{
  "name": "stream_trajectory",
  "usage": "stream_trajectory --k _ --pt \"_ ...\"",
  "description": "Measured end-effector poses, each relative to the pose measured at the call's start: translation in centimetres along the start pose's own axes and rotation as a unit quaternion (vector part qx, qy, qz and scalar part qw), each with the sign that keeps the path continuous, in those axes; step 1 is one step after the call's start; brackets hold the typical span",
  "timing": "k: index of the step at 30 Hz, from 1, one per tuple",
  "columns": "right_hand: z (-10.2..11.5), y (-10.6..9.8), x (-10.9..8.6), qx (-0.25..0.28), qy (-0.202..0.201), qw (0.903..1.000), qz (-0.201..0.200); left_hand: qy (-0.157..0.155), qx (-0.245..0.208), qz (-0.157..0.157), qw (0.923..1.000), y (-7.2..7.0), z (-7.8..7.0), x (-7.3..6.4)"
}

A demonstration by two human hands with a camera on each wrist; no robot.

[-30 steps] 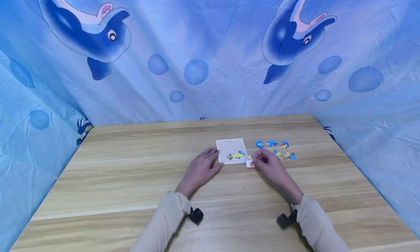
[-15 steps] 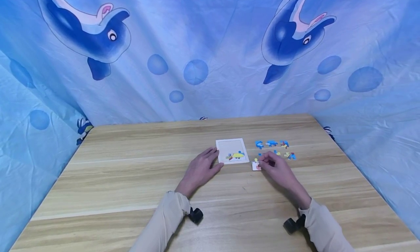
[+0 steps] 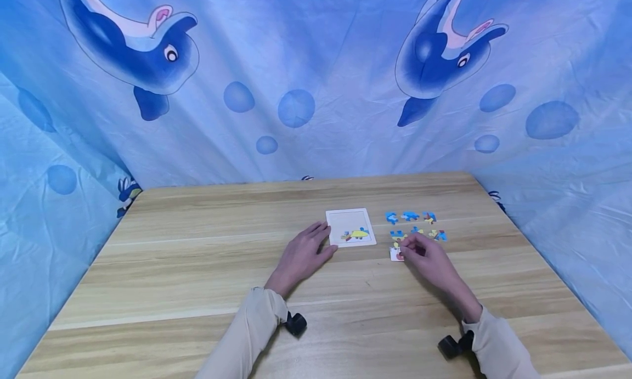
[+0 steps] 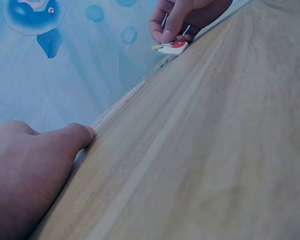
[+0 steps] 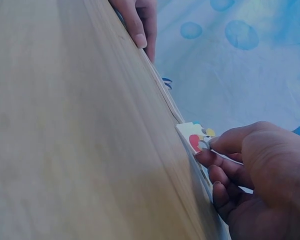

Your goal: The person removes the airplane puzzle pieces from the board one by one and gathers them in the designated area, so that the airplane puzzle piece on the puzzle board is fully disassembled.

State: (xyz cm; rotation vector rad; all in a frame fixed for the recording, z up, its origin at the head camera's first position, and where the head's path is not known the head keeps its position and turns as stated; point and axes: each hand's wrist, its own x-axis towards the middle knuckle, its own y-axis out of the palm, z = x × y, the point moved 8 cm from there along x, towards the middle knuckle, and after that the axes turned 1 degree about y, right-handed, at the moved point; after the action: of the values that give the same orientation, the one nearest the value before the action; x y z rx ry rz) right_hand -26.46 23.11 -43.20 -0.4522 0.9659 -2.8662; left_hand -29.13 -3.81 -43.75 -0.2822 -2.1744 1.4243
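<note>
My right hand (image 3: 428, 259) pinches a white jigsaw piece (image 3: 395, 254) with red and yellow print between thumb and forefinger. In the right wrist view the piece (image 5: 192, 136) is tilted, its printed side showing past the fingertips. A square puzzle tray (image 3: 345, 211) with a pale rim lies left of it, a yellow-and-blue joined part (image 3: 358, 234) along its lower side. The left hand (image 3: 302, 255) rests at the tray's left edge, thumb at the near corner and fingers along the side. From the left wrist the thumb (image 4: 72, 137) shows against that edge.
Several loose blue and yellow jigsaw pieces (image 3: 409, 216) lie in two rows right of the tray, the nearer row partly behind the right hand. A blue dolphin-print curtain (image 3: 326, 143) stands behind the wooden table (image 3: 197, 247).
My right hand has drawn the white piece away from the tray's lower right corner, rightward and slightly nearer, to below the loose pieces. The left hand has stayed at the tray.
</note>
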Motion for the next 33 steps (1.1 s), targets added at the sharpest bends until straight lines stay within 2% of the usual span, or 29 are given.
stream_trajectory --k 9,14,26,33 --pt "-0.3 -0.8 -0.8 -0.013 0.011 0.9998 -0.008 0.001 0.003 0.0 1.0 0.2 0.0 0.0" --pt "-0.3 -1.1 -1.1 -0.028 0.003 0.9995 -0.014 0.001 0.001 -0.002 1.0 0.1 0.0 0.0" --pt "-0.4 -1.4 -1.4 -0.021 0.004 0.9997 -0.014 -0.001 0.003 -0.001 1.0 0.2 0.0 0.0" --pt "-0.5 -1.6 -1.6 -0.029 0.019 0.9993 -0.014 -0.003 0.002 -0.004 1.0 0.1 0.0 0.1"
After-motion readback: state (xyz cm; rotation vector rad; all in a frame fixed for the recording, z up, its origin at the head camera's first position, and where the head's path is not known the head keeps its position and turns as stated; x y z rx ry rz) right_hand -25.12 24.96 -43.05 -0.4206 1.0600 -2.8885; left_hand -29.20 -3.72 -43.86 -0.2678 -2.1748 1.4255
